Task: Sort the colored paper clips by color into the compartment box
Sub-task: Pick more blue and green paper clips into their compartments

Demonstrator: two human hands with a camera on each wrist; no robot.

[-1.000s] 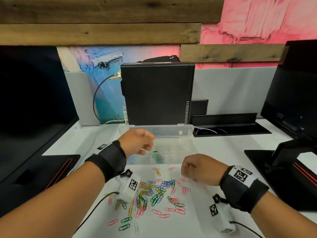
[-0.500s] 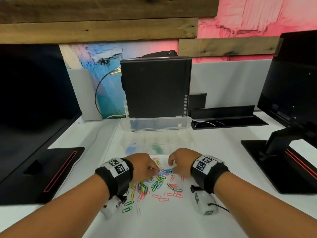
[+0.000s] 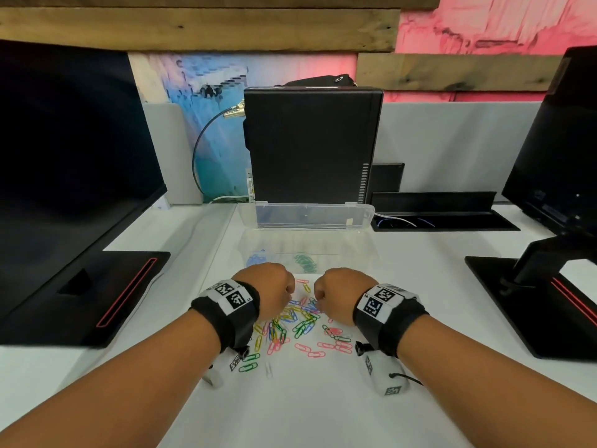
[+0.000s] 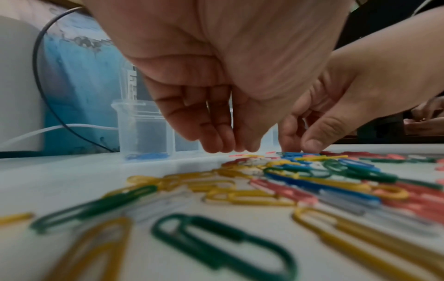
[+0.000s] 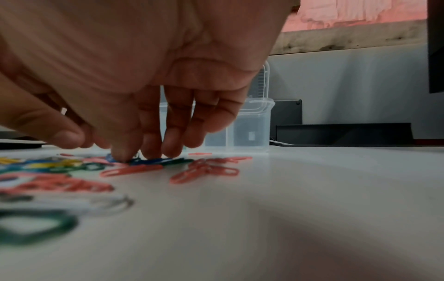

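Mixed colored paper clips [image 3: 298, 323] lie in a loose pile on the white table. Behind it stands the clear compartment box [image 3: 349, 253], with blue clips [image 3: 255, 259] in one compartment and green clips [image 3: 305, 262] in the one beside it. My left hand [image 3: 276, 286] hovers at the pile's far left; its fingers [image 4: 216, 140] hang down together just above the clips and hold nothing. At the far right of the pile is my right hand [image 3: 337, 294], and one of its fingertips [image 5: 123, 155] presses on a blue clip [image 5: 146, 161], thumb apart.
The box's open lid [image 3: 307, 216] leans against a black computer case [image 3: 310, 147]. Black monitors with flat stands flank the table, one on the left [image 3: 74, 156] and one on the right [image 3: 555, 150]. Pink clips [image 3: 336, 345] lie scattered toward me, with green ones [image 3: 248, 367] at the near left.
My left hand has come back from over the box, where it held a green clip, to the pile, now empty. My right hand has moved left onto the pile's blue clips.
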